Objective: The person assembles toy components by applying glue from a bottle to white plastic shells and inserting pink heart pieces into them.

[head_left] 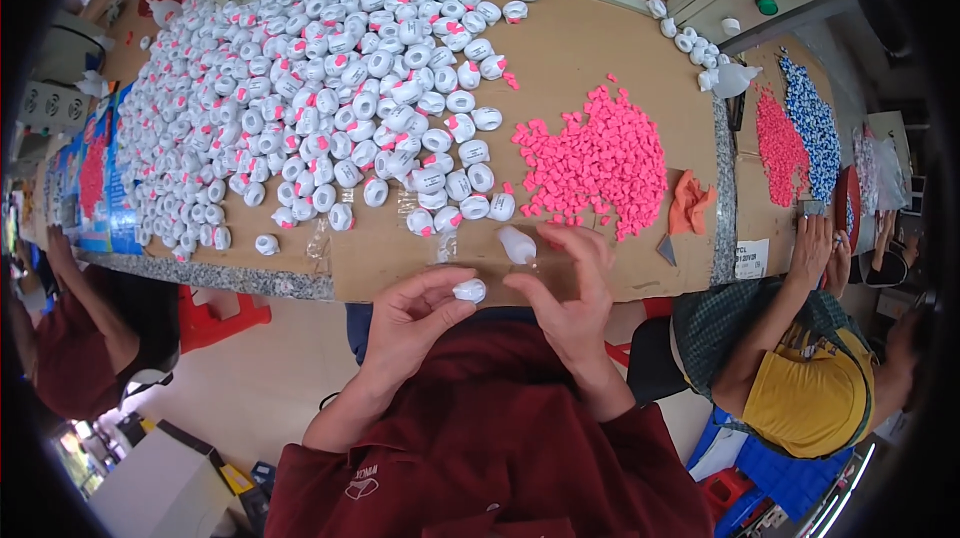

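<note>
– What is held in the left hand [412,320]?
– A small white rounded plastic piece [469,290] is pinched there between thumb and index finger, at the near edge of the cardboard sheet [385,253].
– And the right hand [580,310]?
– Its thumb and index finger are spread wide. A translucent white nozzle bottle [516,244] is seen just beside their tips; whether it is touched cannot be told.
– What is laid out beyond?
– The left of the sheet is covered by a heap of white ring-shaped pieces [310,103], many marked with pink. To its right, a pile of small pink pieces [600,160] is spread, with a crumpled orange cloth [690,204] placed beside it.
</note>
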`<state>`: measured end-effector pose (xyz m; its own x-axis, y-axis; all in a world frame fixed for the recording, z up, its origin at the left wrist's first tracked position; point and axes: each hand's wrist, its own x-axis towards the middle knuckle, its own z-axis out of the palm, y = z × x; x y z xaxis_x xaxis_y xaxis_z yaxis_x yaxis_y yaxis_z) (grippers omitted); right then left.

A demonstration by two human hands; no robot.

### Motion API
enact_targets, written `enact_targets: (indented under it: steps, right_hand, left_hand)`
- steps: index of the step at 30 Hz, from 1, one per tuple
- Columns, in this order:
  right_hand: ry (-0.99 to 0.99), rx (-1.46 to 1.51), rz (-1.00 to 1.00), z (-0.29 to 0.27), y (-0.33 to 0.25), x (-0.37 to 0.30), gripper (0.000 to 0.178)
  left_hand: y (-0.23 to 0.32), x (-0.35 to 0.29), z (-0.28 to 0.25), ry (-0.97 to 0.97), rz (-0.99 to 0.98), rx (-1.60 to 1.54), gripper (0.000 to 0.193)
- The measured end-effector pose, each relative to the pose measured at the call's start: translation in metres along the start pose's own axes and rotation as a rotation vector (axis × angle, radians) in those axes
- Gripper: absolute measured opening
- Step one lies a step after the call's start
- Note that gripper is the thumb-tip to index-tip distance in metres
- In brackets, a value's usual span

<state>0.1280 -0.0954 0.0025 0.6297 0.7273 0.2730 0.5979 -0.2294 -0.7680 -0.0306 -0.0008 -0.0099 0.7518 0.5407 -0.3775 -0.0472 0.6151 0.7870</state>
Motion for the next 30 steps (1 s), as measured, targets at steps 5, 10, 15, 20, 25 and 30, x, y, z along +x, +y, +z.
enact_targets:
  steps: [5,10,15,20,25,30]
  right_hand:
    - [0.042,-0.144,0.067,-0.033,0.021,0.0,0.019]
    - [-0.032,-0.263,-0.022,-0.031,0.028,0.007,0.007]
    - [-0.061,0.099,0.098,-0.036,0.015,0.004,0.012]
    - [-0.262,0.256,0.065,-0.033,-0.004,-0.014,0.013]
    - [-0.329,0.4,0.327,-0.029,-0.005,-0.022,0.02]
    - [-0.369,0.649,0.588,-0.03,-0.005,-0.021,0.017]
  left_hand:
    - [0.0,0.001,0.002,-0.035,-0.025,-0.031,0.031]
    - [-0.003,0.006,0.006,-0.092,-0.017,-0.022,0.031]
    - [-0.002,0.007,0.014,-0.084,-0.02,-0.016,0.031]
    - [-0.009,0.01,0.021,-0.1,0.077,0.008,0.031]
    - [-0.011,0.009,0.024,-0.127,0.055,0.088,0.025]
    - [-0.011,0.009,0.026,-0.126,0.093,0.17,0.024]
